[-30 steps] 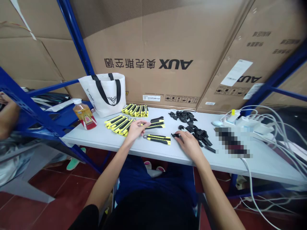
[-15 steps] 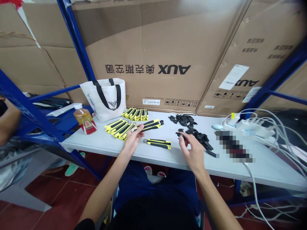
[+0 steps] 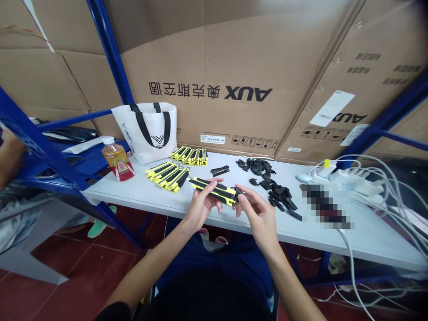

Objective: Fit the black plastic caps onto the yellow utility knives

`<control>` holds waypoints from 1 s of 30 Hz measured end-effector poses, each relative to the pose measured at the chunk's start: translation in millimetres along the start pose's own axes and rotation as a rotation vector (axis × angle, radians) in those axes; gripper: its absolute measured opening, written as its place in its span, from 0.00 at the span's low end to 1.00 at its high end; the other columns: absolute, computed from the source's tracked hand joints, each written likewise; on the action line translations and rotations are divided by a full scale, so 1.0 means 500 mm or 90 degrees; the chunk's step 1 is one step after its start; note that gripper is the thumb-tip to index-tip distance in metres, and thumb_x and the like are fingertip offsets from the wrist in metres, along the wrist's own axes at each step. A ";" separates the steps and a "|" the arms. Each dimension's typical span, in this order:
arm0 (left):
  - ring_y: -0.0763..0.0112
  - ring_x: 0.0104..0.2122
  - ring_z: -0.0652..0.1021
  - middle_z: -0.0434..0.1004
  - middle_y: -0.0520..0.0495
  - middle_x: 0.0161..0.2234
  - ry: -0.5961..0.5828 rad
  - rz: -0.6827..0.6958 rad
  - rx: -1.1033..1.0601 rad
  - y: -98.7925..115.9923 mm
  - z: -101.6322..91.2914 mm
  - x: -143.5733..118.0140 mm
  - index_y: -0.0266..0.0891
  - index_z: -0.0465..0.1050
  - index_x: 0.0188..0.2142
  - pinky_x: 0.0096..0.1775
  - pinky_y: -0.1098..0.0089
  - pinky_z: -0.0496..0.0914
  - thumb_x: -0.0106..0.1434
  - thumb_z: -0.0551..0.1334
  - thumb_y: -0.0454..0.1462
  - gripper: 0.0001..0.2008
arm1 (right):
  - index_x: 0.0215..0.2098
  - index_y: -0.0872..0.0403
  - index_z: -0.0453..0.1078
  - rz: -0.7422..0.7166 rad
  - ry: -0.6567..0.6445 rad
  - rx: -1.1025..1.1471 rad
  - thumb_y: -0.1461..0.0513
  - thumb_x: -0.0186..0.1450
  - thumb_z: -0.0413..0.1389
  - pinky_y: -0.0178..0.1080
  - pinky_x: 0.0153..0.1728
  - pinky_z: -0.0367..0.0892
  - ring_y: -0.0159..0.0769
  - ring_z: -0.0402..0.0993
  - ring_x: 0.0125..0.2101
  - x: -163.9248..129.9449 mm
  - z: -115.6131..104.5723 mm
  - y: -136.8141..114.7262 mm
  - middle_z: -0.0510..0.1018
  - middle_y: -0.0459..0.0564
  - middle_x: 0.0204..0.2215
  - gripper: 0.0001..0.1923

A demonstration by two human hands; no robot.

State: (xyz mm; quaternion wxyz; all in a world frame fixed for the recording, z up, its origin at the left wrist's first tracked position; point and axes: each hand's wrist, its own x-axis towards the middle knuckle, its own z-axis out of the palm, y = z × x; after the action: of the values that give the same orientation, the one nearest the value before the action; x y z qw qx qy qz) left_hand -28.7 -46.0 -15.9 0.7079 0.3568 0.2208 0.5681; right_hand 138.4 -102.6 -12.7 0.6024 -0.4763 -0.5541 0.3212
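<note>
My left hand (image 3: 199,208) is closed around a yellow-and-black utility knife (image 3: 214,189), held above the front of the table with its tip pointing left. At the knife's right end, my right hand (image 3: 259,209) pinches a small black plastic part (image 3: 238,192) against it. The fingers hide part of where the two meet. Behind the held knife lie dark flat strips (image 3: 220,170). To the left, several more utility knives (image 3: 169,175) lie side by side, with another row of knives (image 3: 189,156) behind them. Loose black plastic parts (image 3: 281,196) are heaped to the right.
A white tote bag (image 3: 155,133) and a bottle of orange liquid (image 3: 117,160) stand at the table's left. White chargers and cables (image 3: 347,174) crowd the right, beside a pixelated object (image 3: 326,207). Large cartons (image 3: 214,58) rise behind. Another person's arm (image 3: 11,154) shows at far left.
My right hand has moved left from the black parts to the knife's end, bringing a black part. My left hand has shifted right and lower. The knife lying in front is no longer visible.
</note>
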 end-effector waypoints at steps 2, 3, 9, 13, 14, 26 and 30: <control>0.74 0.21 0.77 0.80 0.47 0.34 -0.029 -0.012 0.017 0.007 -0.001 -0.004 0.34 0.81 0.42 0.20 0.72 0.73 0.63 0.74 0.51 0.22 | 0.54 0.50 0.80 0.023 -0.033 0.032 0.49 0.71 0.64 0.42 0.35 0.75 0.35 0.75 0.25 -0.006 0.006 -0.012 0.83 0.46 0.28 0.19; 0.72 0.23 0.78 0.81 0.46 0.35 -0.031 0.001 0.027 0.011 -0.002 -0.006 0.34 0.80 0.40 0.20 0.72 0.73 0.63 0.74 0.51 0.21 | 0.53 0.50 0.80 0.033 -0.046 0.047 0.49 0.70 0.65 0.42 0.34 0.75 0.35 0.76 0.25 -0.008 0.009 -0.017 0.83 0.46 0.28 0.19; 0.67 0.30 0.82 0.82 0.45 0.37 -0.003 0.147 0.098 0.021 0.008 -0.017 0.36 0.81 0.38 0.25 0.71 0.78 0.66 0.72 0.50 0.18 | 0.50 0.53 0.79 0.060 -0.040 0.108 0.50 0.69 0.67 0.44 0.33 0.77 0.38 0.79 0.26 -0.010 0.019 -0.028 0.84 0.48 0.28 0.19; 0.67 0.29 0.82 0.82 0.44 0.39 0.009 0.179 0.110 0.022 0.016 -0.026 0.37 0.81 0.37 0.26 0.68 0.79 0.62 0.76 0.48 0.17 | 0.50 0.53 0.78 0.068 -0.036 0.133 0.50 0.69 0.67 0.46 0.34 0.79 0.42 0.83 0.30 -0.012 0.013 -0.037 0.86 0.50 0.31 0.18; 0.67 0.29 0.82 0.82 0.44 0.39 -0.002 0.172 0.104 0.025 0.015 -0.027 0.37 0.81 0.37 0.27 0.68 0.80 0.60 0.77 0.47 0.16 | 0.50 0.53 0.78 0.067 -0.039 0.130 0.50 0.69 0.67 0.47 0.34 0.80 0.42 0.83 0.30 -0.013 0.009 -0.040 0.86 0.50 0.31 0.18; 0.78 0.10 0.63 0.57 0.62 0.12 -0.197 0.035 0.073 0.052 -0.011 -0.038 0.40 0.76 0.42 0.18 0.76 0.68 0.71 0.67 0.51 0.16 | 0.43 0.48 0.65 0.111 -0.144 0.190 0.51 0.68 0.69 0.40 0.29 0.78 0.41 0.84 0.28 -0.028 0.010 -0.073 0.86 0.47 0.31 0.19; 0.79 0.11 0.61 0.56 0.62 0.13 -0.188 0.031 0.082 0.052 -0.001 -0.048 0.41 0.76 0.42 0.17 0.77 0.66 0.70 0.68 0.52 0.17 | 0.44 0.48 0.64 0.105 -0.161 0.174 0.50 0.69 0.68 0.41 0.30 0.79 0.40 0.84 0.28 -0.029 -0.003 -0.078 0.86 0.47 0.30 0.19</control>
State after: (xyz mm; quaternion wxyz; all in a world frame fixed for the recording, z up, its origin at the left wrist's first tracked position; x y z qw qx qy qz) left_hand -51.9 -66.4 1.2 0.6947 0.4861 0.1416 0.5110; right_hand 131.5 -129.6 18.6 0.5588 -0.3894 -0.5356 0.4991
